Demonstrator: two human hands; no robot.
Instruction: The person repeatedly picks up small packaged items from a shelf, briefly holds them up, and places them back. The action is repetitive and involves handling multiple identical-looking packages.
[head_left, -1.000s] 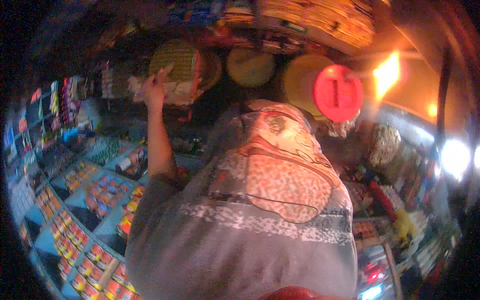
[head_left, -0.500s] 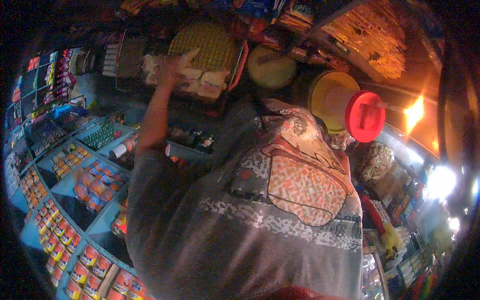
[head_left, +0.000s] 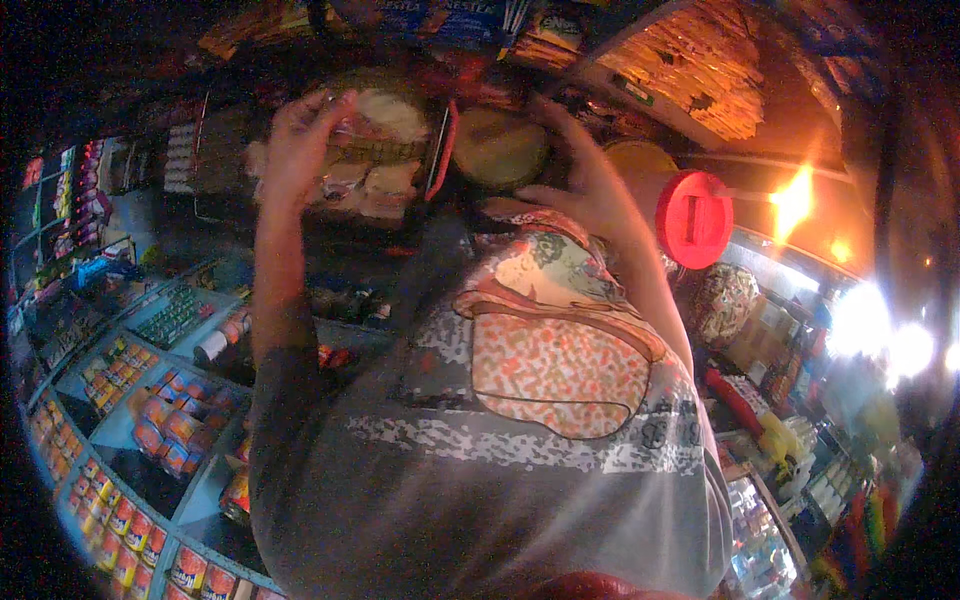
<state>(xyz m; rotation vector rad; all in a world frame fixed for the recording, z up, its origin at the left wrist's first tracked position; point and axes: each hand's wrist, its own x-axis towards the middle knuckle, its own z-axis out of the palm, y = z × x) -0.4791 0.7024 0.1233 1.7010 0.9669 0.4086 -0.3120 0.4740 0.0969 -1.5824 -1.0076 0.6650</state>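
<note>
My left hand [head_left: 305, 130] is raised over an open container with a red edge [head_left: 446, 150]. Its fingers are curled together at the rim of a pale yellow round piece [head_left: 390, 112]; what they pinch, if anything, is too blurred to make out. Below that lie whitish wrapped packets [head_left: 390, 188]. My right hand [head_left: 565, 165] reaches up beside a round-topped tub [head_left: 500, 148], thumb and fingers spread apart at its right side. Nothing shows between those fingers.
A jar with a red lid [head_left: 694, 220] stands right of my right forearm. Blue shelving [head_left: 120, 425] with tins and small packs fills the left. Stacked orange packets [head_left: 705, 75] lie at upper right, near a bright light [head_left: 795, 205]. A patterned round bundle [head_left: 725, 300] sits below the red lid.
My left hand's spread fingers have curled in at the round yellow piece, which looks paler now. My right hand has come into view beside the tub. The whole view has shifted slightly.
</note>
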